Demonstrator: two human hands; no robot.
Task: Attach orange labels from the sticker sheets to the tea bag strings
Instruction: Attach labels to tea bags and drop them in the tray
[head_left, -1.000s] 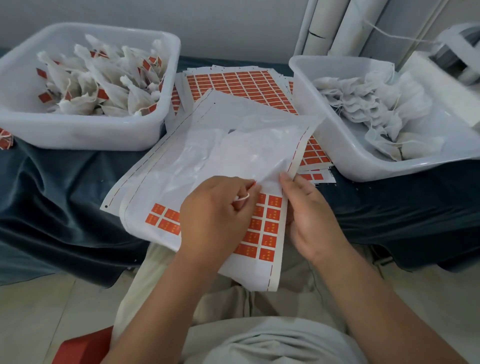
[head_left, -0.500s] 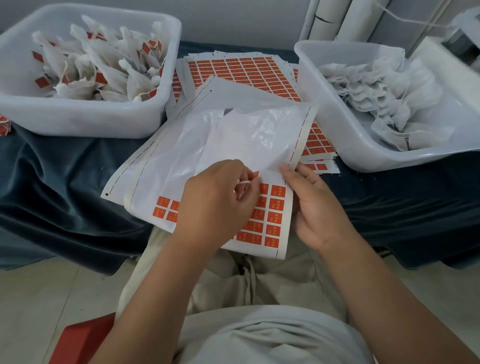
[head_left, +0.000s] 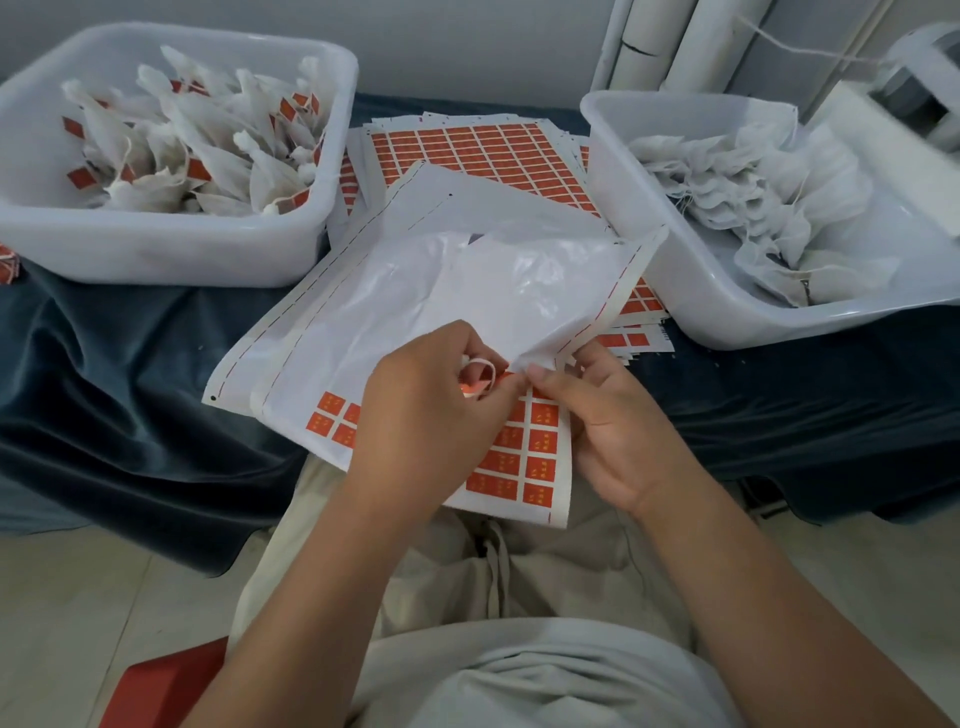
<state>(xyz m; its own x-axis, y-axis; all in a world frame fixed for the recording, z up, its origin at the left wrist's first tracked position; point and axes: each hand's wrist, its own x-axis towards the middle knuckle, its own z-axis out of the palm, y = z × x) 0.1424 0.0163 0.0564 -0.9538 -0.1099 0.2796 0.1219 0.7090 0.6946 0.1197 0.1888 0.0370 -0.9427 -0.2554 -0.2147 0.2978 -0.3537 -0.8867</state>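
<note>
Partway — labelled white tea bags (head_left: 197, 156) beyond left hand (head_left: 426, 421), seemingly pinching an orange label (head_left: 475, 388); plain tea bags (head_left: 737, 176) beyond right hand (head_left: 618, 436), gripping the white sticker sheet (head_left: 405, 312).

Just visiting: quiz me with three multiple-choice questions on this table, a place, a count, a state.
1. Where is the bin of labelled tea bags? A person's left; B person's right; C floor.
2. How many white bins stand on the table? A one; B two; C four.
3. The left hand is: A flat; B pinching an orange label; C inside a bin.
A: orange tags show there. B: that bin plus the unlabelled bags' bin. B: it holds the label pinched over the sticker sheet.
</note>
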